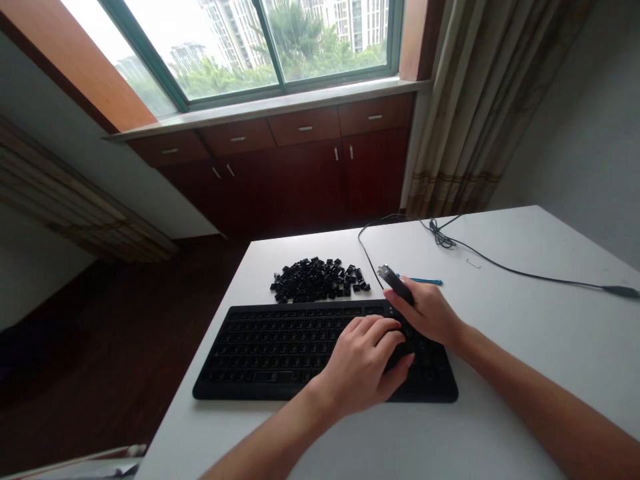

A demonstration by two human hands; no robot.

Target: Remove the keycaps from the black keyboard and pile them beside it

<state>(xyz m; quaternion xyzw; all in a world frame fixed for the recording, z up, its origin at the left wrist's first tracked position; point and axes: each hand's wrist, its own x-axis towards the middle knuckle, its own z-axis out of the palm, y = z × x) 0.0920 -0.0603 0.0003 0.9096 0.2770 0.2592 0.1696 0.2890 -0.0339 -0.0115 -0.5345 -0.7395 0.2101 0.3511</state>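
Observation:
A black keyboard lies on the white table, with most of its keycaps off and the sockets bare. My left hand rests over its right part, fingers bent onto it and thumb held apart; what lies under the fingertips is hidden. Just behind, my right hand is closed around a short black-handled tool with a metal tip, which points up and to the left. Its exact kind I cannot make out. Loose black keycaps form a pile behind the keyboard.
A thin blue stick-like tool lies behind my right hand. The black cable runs across the back of the white table, partly coiled. Near it is a thin bent wire. Beyond stand wooden cabinets below a window.

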